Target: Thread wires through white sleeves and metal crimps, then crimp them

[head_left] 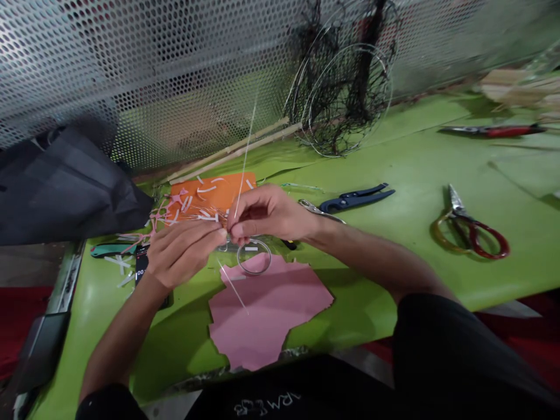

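Note:
In the head view my left hand [184,248] and my right hand [271,216] meet above the table, fingertips almost touching. My right thumb and index finger pinch a thin, pale, wire-like strand [248,146], which rises upward from them. Another thin pale length [234,287] slants down below the hands over the pink paper; whether it is the same piece, I cannot tell. The left fingers are pressed together at the same spot, and what they grip is hidden. A metal ring [254,272] is just beneath the hands, over the top edge of the jagged pink paper [271,315].
Behind my hands lies orange paper [210,186] with white strips. To the right are dark blue pruners [356,198], scissors [470,227] and red-handled pliers [494,131]. Black netting on wire hoops [345,99] leans against the perforated screen. A dark bag [74,186] sits left.

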The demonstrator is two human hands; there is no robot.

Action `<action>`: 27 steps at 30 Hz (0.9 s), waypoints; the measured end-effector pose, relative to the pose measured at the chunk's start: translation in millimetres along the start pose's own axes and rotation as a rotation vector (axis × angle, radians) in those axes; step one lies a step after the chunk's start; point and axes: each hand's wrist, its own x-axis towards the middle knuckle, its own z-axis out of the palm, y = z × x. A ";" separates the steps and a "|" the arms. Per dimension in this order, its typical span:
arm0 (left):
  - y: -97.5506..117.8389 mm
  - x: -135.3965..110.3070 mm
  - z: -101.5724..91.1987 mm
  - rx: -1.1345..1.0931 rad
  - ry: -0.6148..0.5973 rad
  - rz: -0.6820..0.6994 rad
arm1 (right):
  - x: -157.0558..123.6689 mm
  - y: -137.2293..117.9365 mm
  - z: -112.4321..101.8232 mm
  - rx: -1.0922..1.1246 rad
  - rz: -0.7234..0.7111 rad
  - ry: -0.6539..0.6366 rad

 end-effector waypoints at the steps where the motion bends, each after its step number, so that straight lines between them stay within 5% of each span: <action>1: 2.3 2.2 3.0 -0.013 0.028 -0.046 | -0.6 1.1 1.0 -0.079 -0.072 0.028; 7: 24.5 19.0 13.6 -0.169 0.072 -0.463 | -2.4 11.1 4.1 -0.575 -0.594 0.212; 12: 32.6 29.3 18.0 -0.746 0.036 -1.077 | -2.9 12.7 -5.5 -0.952 -0.831 0.258; 15: 28.5 31.1 19.6 -0.912 -0.015 -1.205 | -1.0 14.4 -11.8 -1.077 -0.907 0.244; 19: 21.9 27.2 16.7 -0.520 0.030 -0.984 | 4.6 19.5 -16.0 -0.994 -0.822 0.352; 23: 13.8 16.7 9.7 -0.072 0.075 -0.560 | 8.8 22.0 -15.9 -0.909 -0.591 0.486; 27: -0.1 5.9 1.9 0.115 0.063 -0.141 | 7.6 19.2 -6.9 -0.669 -0.263 0.225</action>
